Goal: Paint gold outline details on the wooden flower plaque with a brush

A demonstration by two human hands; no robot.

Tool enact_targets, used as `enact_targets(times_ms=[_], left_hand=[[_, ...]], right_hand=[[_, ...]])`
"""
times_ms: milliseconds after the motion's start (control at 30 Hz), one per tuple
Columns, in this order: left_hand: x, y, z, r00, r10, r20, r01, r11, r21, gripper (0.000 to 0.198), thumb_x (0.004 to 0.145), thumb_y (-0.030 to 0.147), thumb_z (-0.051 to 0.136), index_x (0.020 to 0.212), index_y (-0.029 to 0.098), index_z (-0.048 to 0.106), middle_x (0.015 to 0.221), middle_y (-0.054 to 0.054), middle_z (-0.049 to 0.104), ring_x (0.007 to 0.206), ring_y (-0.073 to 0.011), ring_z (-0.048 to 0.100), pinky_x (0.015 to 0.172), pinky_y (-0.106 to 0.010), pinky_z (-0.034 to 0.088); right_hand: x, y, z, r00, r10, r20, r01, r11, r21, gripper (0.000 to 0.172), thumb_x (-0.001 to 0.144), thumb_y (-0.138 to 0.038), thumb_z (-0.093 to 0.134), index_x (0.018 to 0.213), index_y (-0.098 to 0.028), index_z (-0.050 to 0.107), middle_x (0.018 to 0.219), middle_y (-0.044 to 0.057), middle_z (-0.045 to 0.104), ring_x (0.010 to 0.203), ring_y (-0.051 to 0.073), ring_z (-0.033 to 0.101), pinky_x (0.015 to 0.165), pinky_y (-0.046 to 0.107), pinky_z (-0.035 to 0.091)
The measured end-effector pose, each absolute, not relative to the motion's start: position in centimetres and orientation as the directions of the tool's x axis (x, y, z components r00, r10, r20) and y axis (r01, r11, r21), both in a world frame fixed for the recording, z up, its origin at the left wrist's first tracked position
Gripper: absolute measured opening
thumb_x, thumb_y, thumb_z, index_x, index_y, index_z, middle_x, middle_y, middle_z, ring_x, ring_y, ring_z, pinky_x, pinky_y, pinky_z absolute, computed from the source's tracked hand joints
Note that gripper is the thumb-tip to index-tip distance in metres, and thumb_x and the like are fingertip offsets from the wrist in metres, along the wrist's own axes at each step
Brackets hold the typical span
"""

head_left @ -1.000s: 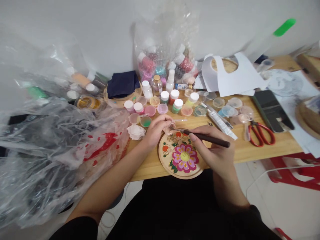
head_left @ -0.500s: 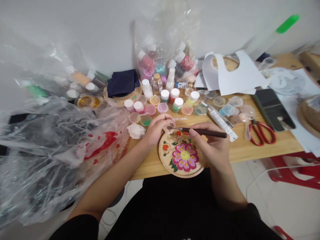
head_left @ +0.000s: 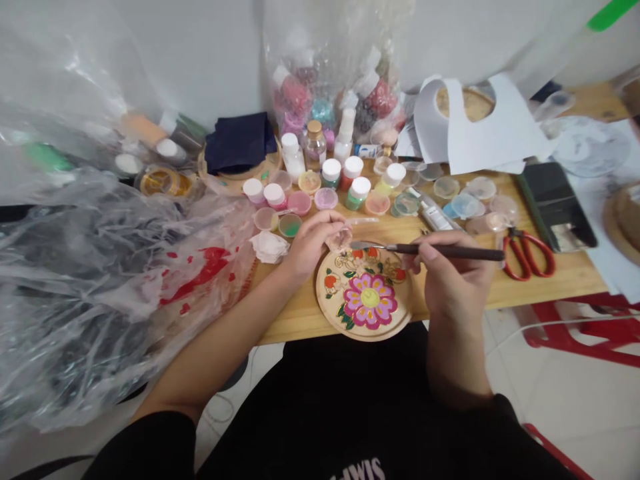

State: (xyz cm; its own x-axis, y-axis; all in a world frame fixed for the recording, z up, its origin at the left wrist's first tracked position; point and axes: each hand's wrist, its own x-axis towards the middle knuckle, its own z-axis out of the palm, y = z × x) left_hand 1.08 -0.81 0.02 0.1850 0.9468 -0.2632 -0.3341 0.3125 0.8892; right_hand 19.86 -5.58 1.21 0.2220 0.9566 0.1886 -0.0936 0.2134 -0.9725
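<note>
My left hand (head_left: 309,245) is closed on a small clear plastic cup (head_left: 341,239), tilted over the far edge of a round wooden plaque. My right hand (head_left: 453,277) grips the dark handle of a small palette knife (head_left: 450,251). Its narrow metal blade points left and lies close to the cup's mouth; I cannot tell whether they touch. Below both hands, the plaque (head_left: 325,310) carries a large pink and magenta flower (head_left: 370,298) with a yellow centre, green leaves and small orange fruits outlined in gold.
Small paint cups and white-capped jars (head_left: 359,192) line the table (head_left: 280,313) beyond the plaque. A crumpled tissue (head_left: 270,247) lies left, beside crinkled plastic sheeting (head_left: 75,300) with red stains. Red-handled pliers (head_left: 527,257), a phone (head_left: 557,207) and a metal tube (head_left: 437,215) are on the right.
My right hand has shifted right, drawing the palette knife's blade back from the cup and uncovering more of the plaque. The left hand still holds the cup. The camera view has moved slightly.
</note>
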Motion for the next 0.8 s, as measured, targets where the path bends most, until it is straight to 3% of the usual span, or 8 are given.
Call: enact_targets(times_ms=[233, 433, 800], left_hand=[[1.2, -0.8, 0.1, 0.201, 0.943, -0.266, -0.382, 0.326, 0.865, 0.006, 0.072, 0.022, 0.059, 0.071, 0.016, 0.059, 0.064, 0.001, 0.062, 0.058, -0.0087, 0.056, 0.057, -0.023, 0.042], [1.2, -0.8, 0.0, 0.217, 0.946, -0.240, -0.387, 0.309, 0.869, 0.006, 0.077, 0.017, 0.055, 0.071, 0.015, 0.058, 0.063, 0.002, 0.062, 0.057, -0.0070, 0.056, 0.057, -0.021, 0.042], [1.3, -0.7, 0.2, 0.222, 0.932, -0.285, -0.372, 0.351, 0.859, 0.007, 0.078, 0.016, 0.054, 0.071, 0.016, 0.055, 0.062, 0.002, 0.061, 0.056, -0.0064, 0.056, 0.055, -0.021, 0.041]], right_hand=[[21.8, -7.7, 1.0, 0.313, 0.938, 0.149, -0.080, 0.183, -0.980, 0.013, 0.072, -0.028, 0.081, 0.074, -0.020, 0.071, 0.062, -0.002, 0.065, 0.048, 0.011, 0.059, 0.043, 0.025, 0.040], [21.7, -8.7, 0.1, 0.307, 0.940, 0.147, -0.003, 0.155, -0.988, 0.006, 0.073, -0.021, 0.078, 0.075, -0.022, 0.073, 0.066, -0.003, 0.067, 0.050, 0.011, 0.061, 0.046, 0.025, 0.046], [20.7, -9.0, 0.0, 0.220, 0.958, 0.184, 0.200, 0.140, -0.970, 0.010, 0.077, -0.018, 0.076, 0.083, -0.026, 0.074, 0.076, -0.003, 0.071, 0.060, 0.008, 0.063, 0.058, 0.021, 0.054]])
